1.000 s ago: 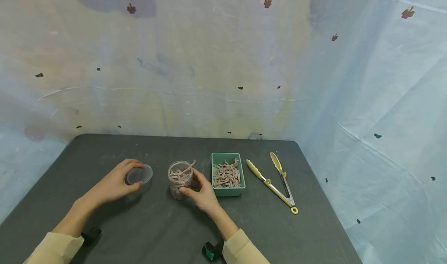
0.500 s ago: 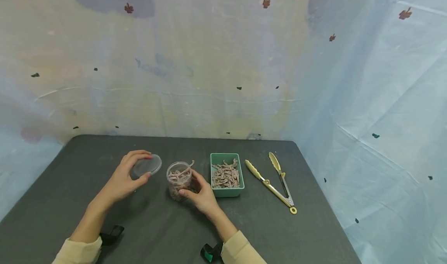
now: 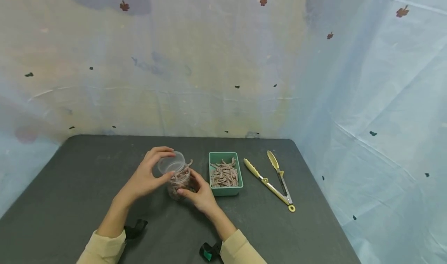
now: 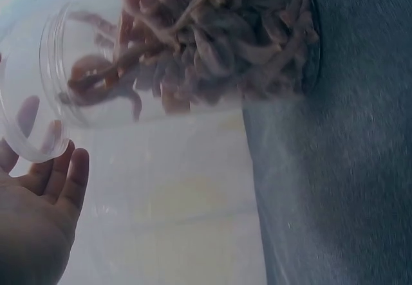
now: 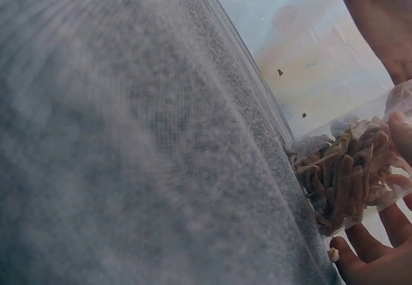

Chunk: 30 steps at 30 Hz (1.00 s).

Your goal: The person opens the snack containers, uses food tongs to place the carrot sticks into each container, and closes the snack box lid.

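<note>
A clear jar (image 3: 176, 188) holds many brownish-grey strips (image 4: 212, 47) and stands upright on the table. My right hand (image 3: 202, 196) grips its right side, thumb in front; in the right wrist view the fingers (image 5: 370, 243) lie around the jar wall. My left hand (image 3: 148, 175) pinches a clear round lid (image 3: 171, 162) by its edge. That lid is tilted just above the jar's mouth, partly covering it from the head view. The left wrist view shows the lid's rim (image 4: 29, 153) apart from the jar's threaded neck. One strip sticks up out of the mouth.
Right of the jar stands a green rectangular tub (image 3: 225, 192) with more of the same strips (image 3: 225, 175). Farther right, yellow-and-steel tongs (image 3: 279, 186) lie spread on the dark table (image 3: 269, 237). A patterned sheet (image 3: 195, 62) hangs behind the table.
My left hand has lifted the lid and carried it rightward from the table's left to over the jar. The right hand keeps its grip on the jar, which stays in place.
</note>
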### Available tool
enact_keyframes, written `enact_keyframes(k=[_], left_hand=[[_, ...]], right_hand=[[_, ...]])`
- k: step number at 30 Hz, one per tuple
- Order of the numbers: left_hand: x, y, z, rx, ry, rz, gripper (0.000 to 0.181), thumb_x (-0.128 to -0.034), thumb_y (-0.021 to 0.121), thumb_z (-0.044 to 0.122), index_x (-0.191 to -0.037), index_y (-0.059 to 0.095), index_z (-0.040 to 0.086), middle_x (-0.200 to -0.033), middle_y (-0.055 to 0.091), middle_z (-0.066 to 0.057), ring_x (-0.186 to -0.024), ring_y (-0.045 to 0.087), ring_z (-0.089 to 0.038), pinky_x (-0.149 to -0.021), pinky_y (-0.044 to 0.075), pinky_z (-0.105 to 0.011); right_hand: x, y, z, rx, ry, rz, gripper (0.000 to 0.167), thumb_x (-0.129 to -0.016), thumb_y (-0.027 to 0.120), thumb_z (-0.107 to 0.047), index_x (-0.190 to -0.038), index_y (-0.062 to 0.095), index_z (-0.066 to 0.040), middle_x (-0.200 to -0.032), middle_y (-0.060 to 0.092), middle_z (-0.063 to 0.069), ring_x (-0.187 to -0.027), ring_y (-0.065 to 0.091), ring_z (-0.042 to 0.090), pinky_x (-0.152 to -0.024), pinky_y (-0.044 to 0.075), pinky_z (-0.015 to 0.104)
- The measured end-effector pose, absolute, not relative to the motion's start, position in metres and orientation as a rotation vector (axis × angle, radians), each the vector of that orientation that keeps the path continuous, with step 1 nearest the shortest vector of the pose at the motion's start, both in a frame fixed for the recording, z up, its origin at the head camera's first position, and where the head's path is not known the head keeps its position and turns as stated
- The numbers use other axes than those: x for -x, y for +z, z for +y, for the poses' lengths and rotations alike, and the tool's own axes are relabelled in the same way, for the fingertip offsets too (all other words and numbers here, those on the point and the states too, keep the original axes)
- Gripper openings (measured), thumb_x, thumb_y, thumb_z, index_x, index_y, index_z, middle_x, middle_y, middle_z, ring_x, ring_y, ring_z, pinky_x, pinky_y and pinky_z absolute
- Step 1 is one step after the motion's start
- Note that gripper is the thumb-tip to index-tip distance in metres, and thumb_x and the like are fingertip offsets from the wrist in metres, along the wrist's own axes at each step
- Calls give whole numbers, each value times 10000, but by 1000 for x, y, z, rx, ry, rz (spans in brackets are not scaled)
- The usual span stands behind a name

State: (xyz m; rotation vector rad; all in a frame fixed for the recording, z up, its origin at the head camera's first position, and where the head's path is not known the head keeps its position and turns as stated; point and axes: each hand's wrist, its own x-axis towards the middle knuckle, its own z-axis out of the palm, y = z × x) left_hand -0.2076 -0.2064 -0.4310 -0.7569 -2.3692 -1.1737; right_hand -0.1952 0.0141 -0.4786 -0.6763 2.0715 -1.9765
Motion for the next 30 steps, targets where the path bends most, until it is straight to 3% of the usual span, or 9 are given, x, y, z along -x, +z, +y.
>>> enact_keyframes(k=[9,16,23,30], left_hand=[[208,-440,-197,815,-1163,-2429,501,-823,828,138,-1277,617,163,-1392,491,-61,-1309,420,-305,-925,456,-577],[207,-439,-195,803,-1107,-2484,544,-804,851,194,-1293,615,164,-1394,486,-54,-1297,416,-299,-915,468,-551],[207,-441,-201,805,-1075,-2522,557,-805,852,219,-1302,605,180,-1387,495,-47,-1279,449,-283,-919,479,-538],[206,-441,-202,816,-1097,-2550,559,-822,835,190,-1329,603,146,-1414,492,-51,-1295,452,-284,-937,478,-539]], right_hand=[[197,-483,13,661,-1969,2063,689,-951,681,-110,-1549,339,-108,-1493,475,188,-1340,508,389,-1031,489,436],[197,-482,14,670,-1969,2063,683,-950,679,-99,-1546,346,-111,-1472,502,179,-1316,530,374,-1013,500,383],[197,-483,15,673,-1970,2059,684,-951,682,-112,-1545,343,-94,-1487,483,184,-1338,514,376,-1031,487,439],[198,-483,15,677,-1963,2060,687,-954,678,-118,-1549,335,-101,-1501,467,180,-1351,504,376,-1033,490,410]])
